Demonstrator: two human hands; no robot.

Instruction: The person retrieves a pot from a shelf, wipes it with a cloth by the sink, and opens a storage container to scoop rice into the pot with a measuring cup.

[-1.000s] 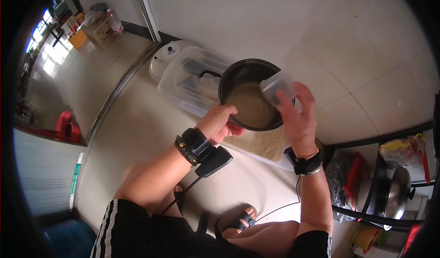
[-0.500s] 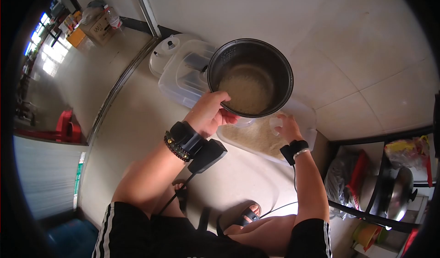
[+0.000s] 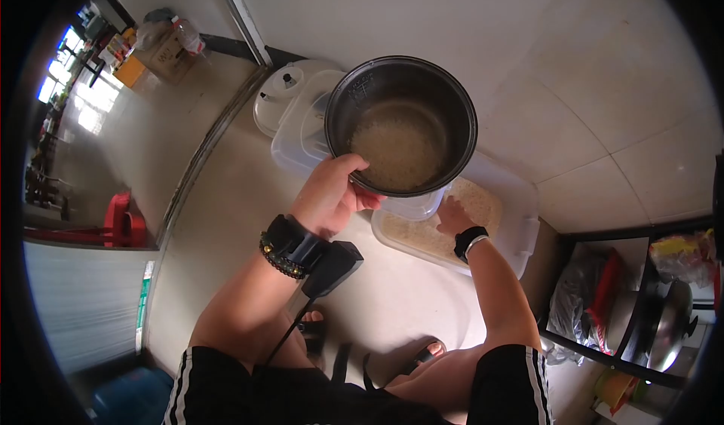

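Note:
My left hand (image 3: pixel 335 191) grips the near rim of a dark rice cooker pot (image 3: pixel 445 108), thumb over the edge and fingers underneath. The pot is tilted towards me, with rice (image 3: pixel 396 146) in its bottom. Below and right of it, my right hand (image 3: pixel 456 217) is over the rice (image 3: pixel 483 206) in a clear plastic bin (image 3: pixel 523 199). Its fingers are stretched out and I see nothing in them. A translucent plastic edge (image 3: pixel 415 209) shows between the pot and this hand; the pot hides part of the bin.
Clear plastic lids or containers (image 3: pixel 290 142) lie behind the pot, against the wall. On the right, a black shelf (image 3: pixel 641 304) holds bags and a metal lid (image 3: pixel 673 323). A door track (image 3: pixel 204 150) runs along the left, with a cardboard box (image 3: pixel 167 54) beyond it.
A small white cup was in my right hand; it no longer shows there. That hand has shifted left and down slightly, onto the rice. The pot stays in my left hand.

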